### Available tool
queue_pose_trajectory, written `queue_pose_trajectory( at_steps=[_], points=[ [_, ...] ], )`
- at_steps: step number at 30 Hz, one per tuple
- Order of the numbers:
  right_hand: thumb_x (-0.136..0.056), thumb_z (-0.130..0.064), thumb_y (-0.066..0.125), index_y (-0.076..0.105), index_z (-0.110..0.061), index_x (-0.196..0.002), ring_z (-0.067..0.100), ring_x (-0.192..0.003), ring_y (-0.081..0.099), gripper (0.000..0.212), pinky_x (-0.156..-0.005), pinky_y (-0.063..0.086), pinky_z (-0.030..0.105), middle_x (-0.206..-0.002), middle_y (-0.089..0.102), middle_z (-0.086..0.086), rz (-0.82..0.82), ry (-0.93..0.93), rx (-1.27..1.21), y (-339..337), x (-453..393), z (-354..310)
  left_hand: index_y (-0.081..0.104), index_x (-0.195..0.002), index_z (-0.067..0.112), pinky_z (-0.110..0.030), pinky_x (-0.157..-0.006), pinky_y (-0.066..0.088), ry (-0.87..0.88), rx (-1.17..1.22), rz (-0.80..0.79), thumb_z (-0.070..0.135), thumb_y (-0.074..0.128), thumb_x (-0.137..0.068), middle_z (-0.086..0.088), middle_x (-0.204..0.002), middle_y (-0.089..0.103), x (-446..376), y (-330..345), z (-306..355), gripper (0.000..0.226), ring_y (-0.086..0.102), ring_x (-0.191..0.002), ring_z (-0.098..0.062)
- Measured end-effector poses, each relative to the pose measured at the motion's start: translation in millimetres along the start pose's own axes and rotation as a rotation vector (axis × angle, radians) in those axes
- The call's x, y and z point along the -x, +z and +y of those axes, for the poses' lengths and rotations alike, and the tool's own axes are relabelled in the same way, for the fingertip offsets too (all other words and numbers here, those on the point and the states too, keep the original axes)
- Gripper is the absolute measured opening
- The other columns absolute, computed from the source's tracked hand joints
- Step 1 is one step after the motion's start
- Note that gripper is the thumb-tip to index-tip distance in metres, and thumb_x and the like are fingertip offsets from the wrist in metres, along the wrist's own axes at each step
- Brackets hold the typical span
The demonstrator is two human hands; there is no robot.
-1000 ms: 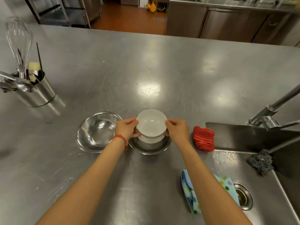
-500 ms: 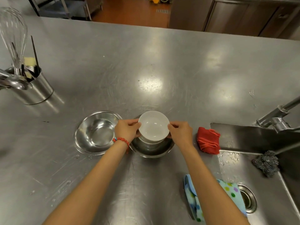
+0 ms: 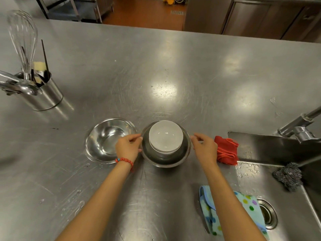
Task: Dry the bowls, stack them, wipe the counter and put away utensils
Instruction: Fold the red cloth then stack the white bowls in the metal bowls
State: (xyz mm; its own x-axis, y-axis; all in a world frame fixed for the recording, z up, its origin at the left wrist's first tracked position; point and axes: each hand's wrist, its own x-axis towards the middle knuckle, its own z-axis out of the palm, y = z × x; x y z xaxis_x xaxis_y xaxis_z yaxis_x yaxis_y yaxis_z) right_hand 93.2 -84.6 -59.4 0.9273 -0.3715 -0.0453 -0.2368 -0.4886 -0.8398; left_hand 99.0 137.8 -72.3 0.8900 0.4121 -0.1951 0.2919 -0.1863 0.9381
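Gripping opposite rims of steel bowl (image 3: 165,156) holding nested white bowls (image 3: 165,136), centre frame: left hand (image 3: 128,148) pinching, right hand (image 3: 205,148) likewise. Second steel bowl (image 3: 106,140) lying immediately left, nearer left hand.

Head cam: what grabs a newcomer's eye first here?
Centre of the steel counter: white bowls stacked inside a steel bowl, with the left hand and right hand at its rim. An empty steel bowl sits left of it, a red cloth right.
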Motion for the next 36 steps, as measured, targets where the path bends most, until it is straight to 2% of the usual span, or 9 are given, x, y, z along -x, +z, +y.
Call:
queue_pose_trajectory(
  at_steps=[4, 8, 15, 18, 20, 25, 28, 32, 36],
  points=[
    [-0.088, -0.019, 0.059, 0.058, -0.002, -0.120, 0.029, -0.084, 0.065, 0.036, -0.083, 0.053, 0.039, -0.101, 0.067, 0.015, -0.059, 0.055, 0.027, 0, 2, 14, 0.067, -0.103, 0.001, -0.010, -0.048, 0.052, 0.061, -0.069, 0.054, 0.007, 0.064, -0.082, -0.011, -0.080, 0.065, 12, -5, -9, 0.021, 0.061, -0.059, -0.016],
    [-0.088, -0.018, 0.058, 0.065, -0.005, -0.112, 0.013, -0.060, 0.063, 0.028, -0.051, 0.047, 0.011, -0.091, 0.071, 0.012, -0.091, 0.099, -0.018, 8, 3, 22, 0.070, -0.097, 0.001, -0.036, -0.070, 0.057, 0.141, -0.160, 0.113, 0.007, 0.063, -0.082, -0.018, -0.081, 0.071, 21, -5, -9, 0.018, 0.067, -0.067, -0.030],
    [-0.087, -0.015, 0.059, 0.070, -0.005, -0.100, 0.026, -0.077, 0.066, 0.020, -0.080, 0.056, 0.045, -0.082, 0.071, 0.011, -0.124, 0.108, -0.083, 12, 2, 21, 0.071, -0.088, 0.001, -0.037, -0.062, 0.059, -0.027, -0.127, 0.067, 0.011, 0.064, -0.082, -0.011, -0.064, 0.067, 42, -1, -17, 0.013, 0.066, -0.055, -0.023],
    [-0.087, -0.014, 0.059, 0.070, -0.003, -0.101, 0.024, -0.078, 0.066, 0.021, -0.081, 0.056, 0.043, -0.090, 0.073, 0.016, -0.136, 0.123, -0.080, 12, -1, 21, 0.068, -0.075, 0.002, -0.026, -0.051, 0.058, -0.146, 0.039, 0.031, 0.006, 0.064, -0.083, -0.013, -0.070, 0.064, 44, 7, -18, 0.009, 0.063, -0.050, -0.015],
    [-0.086, -0.012, 0.059, 0.070, 0.000, -0.098, 0.022, -0.075, 0.064, 0.020, -0.077, 0.057, 0.040, -0.088, 0.072, 0.020, -0.131, 0.135, -0.083, 12, -2, 20, 0.062, -0.067, 0.005, -0.031, -0.058, 0.060, -0.244, 0.185, 0.035, 0.001, 0.062, -0.083, -0.015, -0.077, 0.061, 42, 13, -18, 0.016, 0.062, -0.063, -0.021],
    [-0.086, -0.004, 0.057, 0.067, 0.012, -0.081, 0.016, -0.052, 0.050, 0.020, -0.042, 0.044, 0.010, -0.064, 0.060, 0.024, -0.142, 0.133, -0.078, 9, -1, 18, 0.065, -0.094, -0.004, -0.037, -0.069, 0.058, -0.368, 0.347, 0.060, -0.002, 0.060, -0.083, -0.020, -0.090, 0.064, 38, 18, -16, 0.013, 0.061, -0.079, -0.026],
    [-0.086, -0.004, 0.056, 0.067, 0.010, -0.078, 0.015, -0.051, 0.050, 0.019, -0.048, 0.047, 0.018, -0.063, 0.060, 0.017, -0.150, 0.132, -0.071, 6, 1, 19, 0.060, -0.110, -0.008, -0.023, -0.052, 0.058, -0.370, 0.372, 0.048, -0.003, 0.060, -0.082, -0.021, -0.095, 0.066, 39, 18, -19, 0.029, 0.063, -0.079, -0.027],
    [-0.085, -0.004, 0.057, 0.068, 0.008, -0.078, 0.021, -0.058, 0.054, 0.018, -0.061, 0.051, 0.034, -0.070, 0.065, 0.026, -0.140, 0.110, -0.076, 0, 8, 21, 0.062, -0.105, -0.008, -0.018, -0.046, 0.055, -0.359, 0.383, 0.030, -0.005, 0.060, -0.082, -0.011, -0.076, 0.066, 47, 17, -20, 0.023, 0.063, -0.065, -0.018],
    [-0.084, -0.002, 0.057, 0.069, 0.007, -0.077, 0.019, -0.054, 0.055, 0.017, -0.051, 0.052, 0.020, -0.067, 0.066, 0.026, -0.108, 0.062, -0.109, -8, 13, 14, 0.065, -0.099, -0.006, -0.020, -0.048, 0.056, -0.317, 0.366, 0.020, -0.004, 0.061, -0.081, -0.010, -0.073, 0.067, 50, 11, -13, 0.018, 0.065, -0.059, -0.015]
  ],
)
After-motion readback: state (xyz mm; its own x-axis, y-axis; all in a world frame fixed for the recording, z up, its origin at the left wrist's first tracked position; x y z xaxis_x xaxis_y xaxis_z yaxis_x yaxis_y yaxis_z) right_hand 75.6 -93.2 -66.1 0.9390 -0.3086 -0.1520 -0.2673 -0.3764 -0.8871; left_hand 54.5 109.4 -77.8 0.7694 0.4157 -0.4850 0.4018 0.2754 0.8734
